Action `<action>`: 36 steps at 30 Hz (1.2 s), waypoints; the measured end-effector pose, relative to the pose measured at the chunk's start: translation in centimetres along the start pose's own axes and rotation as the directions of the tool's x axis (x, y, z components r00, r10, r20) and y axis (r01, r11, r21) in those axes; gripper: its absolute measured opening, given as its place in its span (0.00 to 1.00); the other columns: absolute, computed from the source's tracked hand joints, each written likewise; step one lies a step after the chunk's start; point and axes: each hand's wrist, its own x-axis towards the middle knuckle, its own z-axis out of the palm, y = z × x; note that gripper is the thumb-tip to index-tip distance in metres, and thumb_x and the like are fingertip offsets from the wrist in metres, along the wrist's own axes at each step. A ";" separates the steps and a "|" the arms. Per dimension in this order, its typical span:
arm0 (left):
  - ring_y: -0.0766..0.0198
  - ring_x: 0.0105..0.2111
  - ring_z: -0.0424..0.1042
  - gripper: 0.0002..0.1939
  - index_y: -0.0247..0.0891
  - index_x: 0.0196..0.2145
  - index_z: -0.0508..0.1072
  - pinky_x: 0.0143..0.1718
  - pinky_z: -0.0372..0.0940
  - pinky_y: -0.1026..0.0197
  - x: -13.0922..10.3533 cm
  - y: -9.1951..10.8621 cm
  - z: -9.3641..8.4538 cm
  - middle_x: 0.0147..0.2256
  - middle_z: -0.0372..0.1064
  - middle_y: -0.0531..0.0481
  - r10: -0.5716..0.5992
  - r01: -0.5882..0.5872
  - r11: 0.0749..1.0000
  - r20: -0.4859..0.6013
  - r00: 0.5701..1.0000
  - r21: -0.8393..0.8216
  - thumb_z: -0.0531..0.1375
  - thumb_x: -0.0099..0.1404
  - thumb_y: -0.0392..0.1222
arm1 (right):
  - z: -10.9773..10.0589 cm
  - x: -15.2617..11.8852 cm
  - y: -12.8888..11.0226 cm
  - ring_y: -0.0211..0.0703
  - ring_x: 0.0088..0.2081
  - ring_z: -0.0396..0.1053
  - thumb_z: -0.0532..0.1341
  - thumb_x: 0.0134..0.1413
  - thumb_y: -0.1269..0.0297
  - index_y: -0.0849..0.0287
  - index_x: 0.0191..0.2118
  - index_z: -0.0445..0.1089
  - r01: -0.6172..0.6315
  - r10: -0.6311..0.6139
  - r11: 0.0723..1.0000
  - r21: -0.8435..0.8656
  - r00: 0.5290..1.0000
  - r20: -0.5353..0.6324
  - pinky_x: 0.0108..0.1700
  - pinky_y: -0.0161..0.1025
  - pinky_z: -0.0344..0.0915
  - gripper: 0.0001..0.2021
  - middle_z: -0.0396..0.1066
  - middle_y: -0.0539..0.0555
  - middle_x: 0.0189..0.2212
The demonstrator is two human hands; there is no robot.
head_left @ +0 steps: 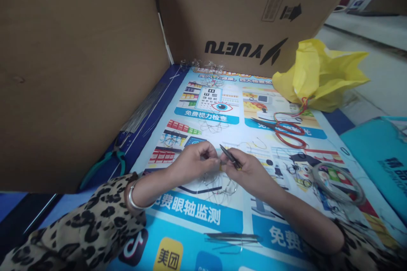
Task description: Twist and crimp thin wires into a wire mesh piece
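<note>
My left hand (pixel 199 161) is closed in a pinch near the middle of the poster, its fingertips meeting those of my right hand; what it grips is too small to make out. In my right hand (pixel 240 167) is a small dark pointed tool (pixel 229 155), its tip aimed up and left. A tiny yellow bit shows between the two hands. Thin bent wires (pixel 219 190) lie on the poster just below them. Nearer to me is a bundle of straight dark wires (pixel 233 237).
Red-handled scissors (pixel 289 134) and a yellow bag (pixel 318 76) lie at the right, with a wire coil (pixel 338 184) nearer. Teal-handled pliers (pixel 106 165) rest at the left beside long wires (pixel 140 112). Cardboard walls (pixel 222 12) stand behind and left. A teal bag (pixel 378 156) is far right.
</note>
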 end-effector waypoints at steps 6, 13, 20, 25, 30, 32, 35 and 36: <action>0.69 0.28 0.64 0.03 0.35 0.27 0.66 0.30 0.60 0.66 0.0 -0.1 0.1 0.27 0.67 0.53 0.045 -0.043 0.996 -0.025 0.999 0.082 0.58 0.55 0.36 | 0.2 -0.2 0.3 0.35 0.27 0.59 0.54 0.48 0.67 0.57 0.33 0.65 0.008 -0.008 0.999 -0.047 1.000 -0.008 0.29 0.32 0.55 0.05 0.62 0.45 0.24; 0.70 0.25 0.63 0.02 0.35 0.25 0.65 0.28 0.59 0.67 0.0 0.1 0.0 0.24 0.65 0.55 0.070 -0.059 0.986 -0.067 0.995 0.155 0.58 0.53 0.35 | -0.1 -0.5 0.0 0.38 0.31 0.65 0.55 0.52 0.61 0.56 0.39 0.67 -0.002 0.001 0.999 -0.045 1.000 -0.028 0.33 0.35 0.60 0.09 0.68 0.48 0.29; 0.70 0.25 0.63 0.02 0.35 0.25 0.66 0.28 0.59 0.66 0.2 1.1 -0.8 0.24 0.65 0.54 0.063 -0.035 0.976 -0.125 0.990 0.216 0.57 0.53 0.33 | -1.1 -1.0 0.2 0.44 0.41 0.68 0.52 0.55 0.52 0.55 0.48 0.64 -0.044 0.061 0.994 0.098 0.983 -0.174 0.46 0.44 0.63 0.18 0.71 0.53 0.38; 0.70 0.26 0.63 0.02 0.35 0.26 0.65 0.29 0.59 0.66 0.5 1.1 -1.2 0.24 0.64 0.55 0.101 -0.066 0.974 -0.155 0.983 0.217 0.57 0.53 0.33 | -0.8 -1.4 1.8 0.45 0.42 0.68 0.50 0.56 0.50 0.56 0.46 0.66 -0.026 0.027 1.000 0.011 0.976 -0.217 0.45 0.43 0.63 0.19 0.72 0.55 0.39; 0.69 0.27 0.64 0.02 0.35 0.26 0.66 0.31 0.60 0.66 0.5 0.7 -1.3 0.25 0.65 0.54 0.108 -0.075 0.973 -0.144 0.984 0.218 0.58 0.54 0.34 | -0.4 -1.8 3.1 0.45 0.40 0.68 0.51 0.55 0.49 0.54 0.48 0.65 0.210 -0.242 0.959 -0.190 0.957 -0.160 0.41 0.40 0.63 0.20 0.71 0.55 0.39; 0.69 0.28 0.65 0.02 0.35 0.26 0.67 0.31 0.59 0.66 0.5 0.6 -1.2 0.25 0.66 0.54 0.105 -0.070 0.972 -0.146 0.984 0.226 0.58 0.55 0.35 | -0.4 -1.8 3.3 0.44 0.38 0.69 0.50 0.55 0.49 0.54 0.48 0.63 0.224 -0.262 0.949 -0.223 0.952 -0.161 0.39 0.39 0.63 0.20 0.71 0.54 0.38; 0.68 0.28 0.65 0.03 0.35 0.26 0.67 0.31 0.59 0.66 0.6 0.6 -1.3 0.26 0.66 0.54 0.101 -0.065 0.972 -0.150 0.984 0.227 0.58 0.55 0.35 | -0.5 -1.9 3.5 0.41 0.31 0.68 0.47 0.57 0.48 0.55 0.42 0.63 0.157 -0.194 0.970 -0.188 0.961 -0.199 0.33 0.38 0.62 0.19 0.70 0.54 0.34; 0.68 0.28 0.65 0.03 0.35 0.26 0.67 0.31 0.59 0.66 0.6 0.5 -1.3 0.26 0.66 0.54 0.102 -0.067 0.972 -0.150 0.983 0.224 0.58 0.55 0.36 | -0.5 -1.9 3.5 0.41 0.31 0.67 0.46 0.57 0.48 0.56 0.40 0.63 0.139 -0.173 0.976 -0.168 0.963 -0.206 0.32 0.37 0.62 0.18 0.70 0.54 0.33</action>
